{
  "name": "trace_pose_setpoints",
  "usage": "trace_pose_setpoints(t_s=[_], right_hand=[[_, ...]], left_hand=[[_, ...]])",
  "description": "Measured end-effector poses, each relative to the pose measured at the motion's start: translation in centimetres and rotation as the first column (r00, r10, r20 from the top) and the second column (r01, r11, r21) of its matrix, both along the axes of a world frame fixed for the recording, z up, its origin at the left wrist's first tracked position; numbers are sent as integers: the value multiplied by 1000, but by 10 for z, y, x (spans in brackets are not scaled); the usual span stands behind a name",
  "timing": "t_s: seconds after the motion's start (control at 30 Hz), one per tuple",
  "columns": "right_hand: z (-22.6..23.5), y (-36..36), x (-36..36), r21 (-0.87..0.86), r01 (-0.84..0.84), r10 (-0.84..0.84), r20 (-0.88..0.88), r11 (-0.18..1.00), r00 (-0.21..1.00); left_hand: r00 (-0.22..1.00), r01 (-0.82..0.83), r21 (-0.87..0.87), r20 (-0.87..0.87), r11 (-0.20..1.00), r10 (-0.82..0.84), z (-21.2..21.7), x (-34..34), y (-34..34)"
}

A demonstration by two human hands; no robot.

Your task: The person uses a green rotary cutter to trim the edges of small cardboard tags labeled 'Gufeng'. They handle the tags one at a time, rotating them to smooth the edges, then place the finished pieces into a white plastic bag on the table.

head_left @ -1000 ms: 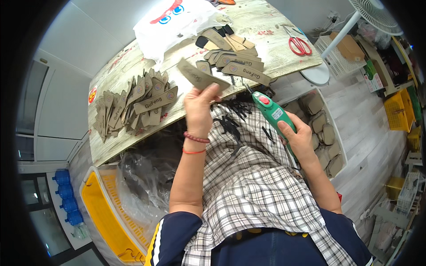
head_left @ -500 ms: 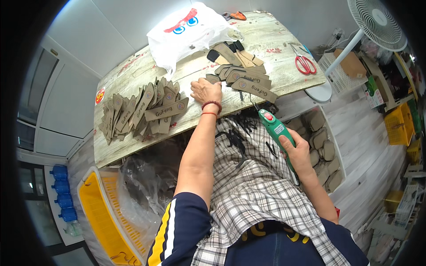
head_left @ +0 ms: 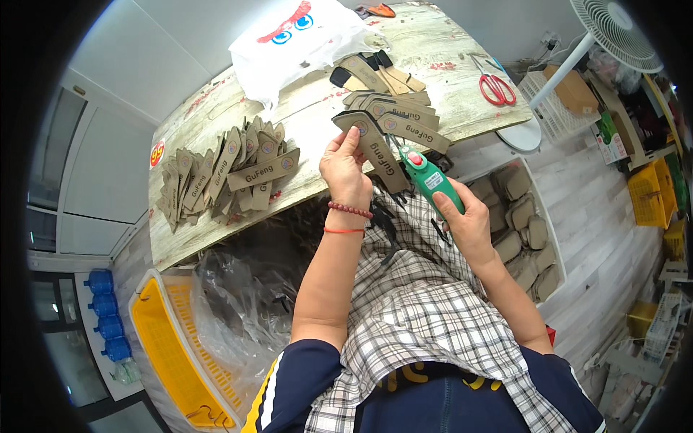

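A worn, pale wooden table (head_left: 216,130) with red paint marks fills the upper middle of the view, with grey walls behind it and a pale plank floor to the right. A white plastic bag (head_left: 303,32) with red and blue print lies at the far side of the table, red scissors (head_left: 494,83) rest near its right end, and a white fan (head_left: 613,32) stands beyond that corner.

The left hand (head_left: 345,169) is raised over the table's near edge, fingers closed around the top of a brown insole-shaped cardboard piece (head_left: 375,148) that slants down to the right. The right hand (head_left: 462,220) is wrapped around a green cutting tool (head_left: 427,177) with a red button, whose tip touches the edge of the cardboard piece. More cardboard pieces of the same shape lie in a small stack (head_left: 401,115) on the table just behind the hands, touching one another. A bigger fanned pile (head_left: 224,169) of them sits well to the left on the table. A checked cloth (head_left: 426,303) covers the person's lap below the hands.

Under the table's left end stands a yellow crate (head_left: 166,346) with a clear plastic bag (head_left: 231,296) beside it. A white box (head_left: 523,224) on the floor to the right holds more brown cutouts.
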State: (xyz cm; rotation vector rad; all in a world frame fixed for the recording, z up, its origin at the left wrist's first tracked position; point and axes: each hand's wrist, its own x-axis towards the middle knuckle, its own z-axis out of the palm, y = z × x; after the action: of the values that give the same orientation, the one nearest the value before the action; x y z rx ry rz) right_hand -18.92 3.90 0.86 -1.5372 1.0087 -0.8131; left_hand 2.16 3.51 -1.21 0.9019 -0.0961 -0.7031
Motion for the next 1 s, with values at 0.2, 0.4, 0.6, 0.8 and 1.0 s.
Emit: trace_pose_setpoints(t_s=[0.2, 0.4, 0.6, 0.8, 1.0], right_hand=[[-2, 2, -8, -18, 22, -22, 24, 1000, 999], [-5, -2, -16, -21, 39, -38, 31, 999, 999], [-1, -5, -18, -10, 27, -26, 46, 1000, 999], [1, -6, -21, 21, 11, -13, 63, 1000, 998], [1, -5, -25, 12, -18, 17, 25, 1000, 1000]], left_hand=[[992, 122, -33, -30, 992, -123, -7, -19, -2], [981, 191, 15, -32, 981, -191, -14, -34, -3], [974, 227, 31, -3, 973, -227, -10, -41, 4], [954, 240, 69, 166, 968, -248, -5, -36, 12], [911, 225, 134, 323, 965, -257, -3, -21, 13]])
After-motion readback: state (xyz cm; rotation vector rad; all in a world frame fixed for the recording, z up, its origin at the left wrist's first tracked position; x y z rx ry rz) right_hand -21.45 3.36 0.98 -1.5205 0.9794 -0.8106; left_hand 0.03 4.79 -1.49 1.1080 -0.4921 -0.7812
